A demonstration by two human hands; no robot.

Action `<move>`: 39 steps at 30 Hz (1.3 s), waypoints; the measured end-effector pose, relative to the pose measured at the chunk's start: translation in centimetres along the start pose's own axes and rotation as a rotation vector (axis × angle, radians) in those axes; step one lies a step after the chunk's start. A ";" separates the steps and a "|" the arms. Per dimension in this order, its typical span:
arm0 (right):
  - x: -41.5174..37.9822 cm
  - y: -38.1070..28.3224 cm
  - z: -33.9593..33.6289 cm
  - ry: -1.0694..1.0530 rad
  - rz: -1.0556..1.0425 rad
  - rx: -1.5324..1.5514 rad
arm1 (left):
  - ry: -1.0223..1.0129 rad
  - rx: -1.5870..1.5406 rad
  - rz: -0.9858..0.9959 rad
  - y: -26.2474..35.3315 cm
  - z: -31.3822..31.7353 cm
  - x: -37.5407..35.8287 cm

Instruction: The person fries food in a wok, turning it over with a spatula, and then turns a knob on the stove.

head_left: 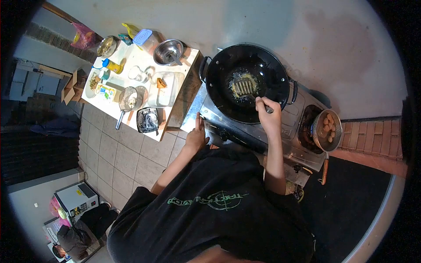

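A large black wok [272, 70] sits on the steel gas stove [252, 139]. Fingers wrapped round its handle, my right hand [268, 112] holds a slotted spatula [244, 87] over the wok. The slotted head lies at the wok's bottom, in bubbling oil with yellowish food around it. At the stove's left front edge is my left hand [197, 133], fingers stretched out and holding nothing. On the right burner stands a smaller pan [337, 136] with several brown pieces [328, 127] inside and its handle toward me.
Left of the stove, a wooden table [189, 59] bears a steel bowl [168, 51], a clear tray [163, 99], a black dish [148, 120], a small saucepan [129, 100] and a yellow bottle [115, 66]. A brick ledge [372, 139] stands at the right.
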State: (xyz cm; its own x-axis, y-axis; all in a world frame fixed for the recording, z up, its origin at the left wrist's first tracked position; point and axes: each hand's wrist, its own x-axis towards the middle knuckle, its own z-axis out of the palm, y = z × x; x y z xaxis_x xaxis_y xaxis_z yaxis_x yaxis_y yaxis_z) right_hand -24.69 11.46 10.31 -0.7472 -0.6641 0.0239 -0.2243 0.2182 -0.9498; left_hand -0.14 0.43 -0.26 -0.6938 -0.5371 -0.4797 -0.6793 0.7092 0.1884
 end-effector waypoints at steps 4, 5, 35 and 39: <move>0.1 0.1 0.0 -0.008 -0.016 -0.009 | -0.007 0.002 0.002 0.1 -0.1 0.0; 0.0 0.1 0.0 -0.010 -0.014 -0.012 | 0.001 -0.003 0.006 0.0 0.0 0.0; 4.7 -6.9 -6.5 -0.042 0.035 -0.269 | 0.019 -0.016 0.017 -0.4 0.8 0.2; 5.0 -6.6 -6.5 -0.111 0.072 -0.321 | 0.010 0.018 -0.020 0.1 -0.1 -0.1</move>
State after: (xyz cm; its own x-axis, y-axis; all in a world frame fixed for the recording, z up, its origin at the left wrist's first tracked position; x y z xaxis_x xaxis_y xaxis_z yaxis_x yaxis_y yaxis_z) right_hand -30.96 11.34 18.72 -0.7001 -0.7083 -0.0906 -0.3715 0.4697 -0.8008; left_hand -0.19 0.50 -0.14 -0.6828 -0.5558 -0.4743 -0.6887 0.7063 0.1638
